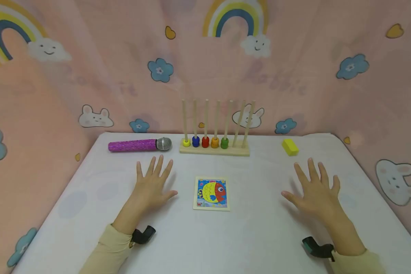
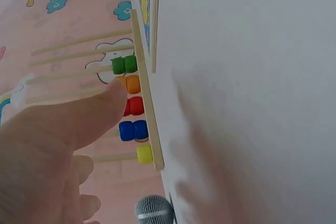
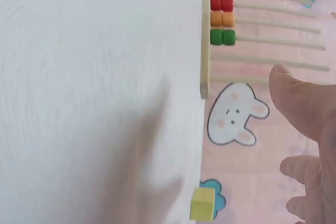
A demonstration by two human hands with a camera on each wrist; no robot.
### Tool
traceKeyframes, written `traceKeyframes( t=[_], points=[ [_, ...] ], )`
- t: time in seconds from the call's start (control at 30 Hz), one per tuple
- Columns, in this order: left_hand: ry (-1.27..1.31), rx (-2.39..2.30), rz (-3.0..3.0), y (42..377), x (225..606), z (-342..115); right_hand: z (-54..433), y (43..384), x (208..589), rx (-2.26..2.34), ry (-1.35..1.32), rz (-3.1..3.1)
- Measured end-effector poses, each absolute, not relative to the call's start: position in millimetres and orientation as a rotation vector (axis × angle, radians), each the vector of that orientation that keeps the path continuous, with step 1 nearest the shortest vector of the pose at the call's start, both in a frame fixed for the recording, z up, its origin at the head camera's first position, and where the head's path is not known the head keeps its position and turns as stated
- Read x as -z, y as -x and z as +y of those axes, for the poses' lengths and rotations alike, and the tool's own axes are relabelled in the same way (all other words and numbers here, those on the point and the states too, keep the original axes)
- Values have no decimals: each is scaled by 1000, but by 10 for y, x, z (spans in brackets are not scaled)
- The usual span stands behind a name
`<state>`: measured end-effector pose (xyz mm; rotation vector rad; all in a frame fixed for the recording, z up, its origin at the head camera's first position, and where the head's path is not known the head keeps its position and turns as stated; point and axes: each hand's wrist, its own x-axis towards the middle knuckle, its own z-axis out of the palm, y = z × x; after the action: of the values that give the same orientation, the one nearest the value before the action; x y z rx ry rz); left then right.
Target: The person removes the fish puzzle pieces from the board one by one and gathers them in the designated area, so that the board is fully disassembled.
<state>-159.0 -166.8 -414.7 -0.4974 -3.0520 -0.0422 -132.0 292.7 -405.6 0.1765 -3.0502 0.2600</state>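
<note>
My left hand (image 1: 152, 190) is held over the table with fingers spread and nothing in it. Just beyond its fingertips lies a purple toy microphone (image 1: 133, 145) with a silver head. To the right of that thumb is a small square fish puzzle (image 1: 211, 193) in a pale frame. My right hand (image 1: 317, 198), fingers also spread, holds nothing; a yellow block (image 1: 290, 147) lies ahead of it. At the back stands a wooden bead rack (image 1: 214, 150) with upright pegs. Yellow, blue, red, orange and green beads (image 2: 130, 107) sit low on several pegs, while two pegs on the right are bare.
A white cloth covers the table (image 1: 253, 236). Behind and beside it hangs a pink curtain (image 1: 198, 83) printed with rainbows, bunnies and flowers. Each wrist wears a small black camera, such as the left camera (image 1: 144, 234) near the sleeve.
</note>
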Motion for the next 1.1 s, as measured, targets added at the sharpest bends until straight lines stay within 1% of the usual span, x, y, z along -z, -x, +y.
traceKeyframes(
  t=[0.23,0.33,0.43,0.5,0.67,0.77,0.9,1.1],
  points=[
    [624,56,-3076,1641,4173,-1354,2515,1409,4086,-245,-323,-3071],
    [703,139,-3135,1676,4188,-1200,2300,1457,4101,-234,-435,-3061],
    [771,274,-3194,1726,4227,-1083,2070,1517,4121,-319,-560,-3045],
    [811,373,-3204,1768,4263,-1039,1912,1567,4116,-461,-650,-3046],
    [866,748,-3155,1873,4379,-1027,1499,1698,4070,-942,-843,-3053],
    [882,965,-3097,1904,4473,-1049,1300,1774,4081,-1110,-929,-3031],
    [890,1081,-3033,1916,4599,-1087,1108,1872,4192,-1130,-962,-3039],
    [886,1030,-3002,1924,4690,-1130,948,1928,4427,-1075,-951,-3006]
  ],
)
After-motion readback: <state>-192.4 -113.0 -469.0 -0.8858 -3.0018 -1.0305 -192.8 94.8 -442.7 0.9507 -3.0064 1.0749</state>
